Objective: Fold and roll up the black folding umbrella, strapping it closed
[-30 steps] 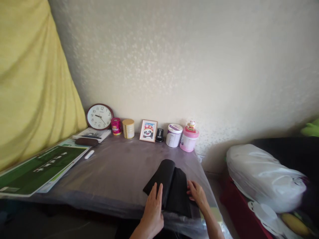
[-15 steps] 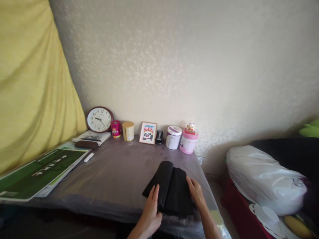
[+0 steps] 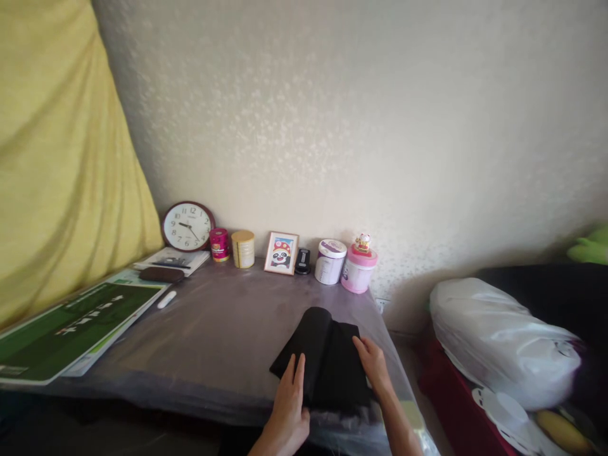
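A black folded sheet, cloth-like or thin plastic, [image 3: 339, 373] lies near the front right of the table, with a rounded fold raised along its left part. My left hand [image 3: 289, 405] rests on that left part; its fingers are stretched out and slightly apart, its thumb by the near edge. At the sheet's right edge, my right hand [image 3: 373, 362] has its fingers bent round the border, gripping it. The underside of the sheet and the right thumb are hidden.
Along the wall stand a clock [image 3: 189, 226], a pink can [image 3: 219, 245], a yellow-lidded tin [image 3: 244, 249], a panda picture [image 3: 282, 253], and two tubs [image 3: 330, 263]. A green board [image 3: 80, 329] lies left. Right of the table is a white bag [image 3: 498, 342].
The right part of the black sheet has shifted and spread slightly at its edge, with my right hand still on it. My left hand has barely moved. The view has shifted slightly.
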The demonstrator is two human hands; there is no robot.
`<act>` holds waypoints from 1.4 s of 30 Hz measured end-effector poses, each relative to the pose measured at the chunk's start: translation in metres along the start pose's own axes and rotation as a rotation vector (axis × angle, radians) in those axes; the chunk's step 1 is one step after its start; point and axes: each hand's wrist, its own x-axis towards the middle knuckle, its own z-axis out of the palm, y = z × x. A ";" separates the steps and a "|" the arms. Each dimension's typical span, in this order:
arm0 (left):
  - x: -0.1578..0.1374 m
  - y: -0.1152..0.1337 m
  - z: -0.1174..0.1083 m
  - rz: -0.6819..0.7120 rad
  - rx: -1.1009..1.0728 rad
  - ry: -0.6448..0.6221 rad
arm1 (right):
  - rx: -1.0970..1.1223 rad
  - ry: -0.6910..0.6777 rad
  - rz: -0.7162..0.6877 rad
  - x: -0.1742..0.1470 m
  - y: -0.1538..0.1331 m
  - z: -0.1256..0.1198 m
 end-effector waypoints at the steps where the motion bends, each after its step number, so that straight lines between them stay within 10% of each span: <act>1: 0.000 -0.001 0.002 0.005 0.003 0.005 | 0.045 -0.032 0.014 0.000 -0.006 0.001; 13: 0.002 -0.004 0.011 0.019 0.068 0.042 | 0.394 -0.145 0.093 0.015 -0.063 0.058; 21: 0.003 -0.003 0.013 0.045 0.099 0.074 | 0.193 -0.129 0.113 0.024 -0.063 0.101; 31: -0.006 -0.016 0.005 0.061 0.301 0.005 | 0.123 -0.300 0.119 0.025 -0.064 0.119; 39: -0.015 -0.024 0.011 0.237 0.293 0.396 | -0.064 -0.425 -0.078 0.013 -0.074 0.113; 42: -0.012 -0.003 -0.001 0.309 0.268 0.234 | -0.116 -0.442 -0.196 0.005 -0.079 0.107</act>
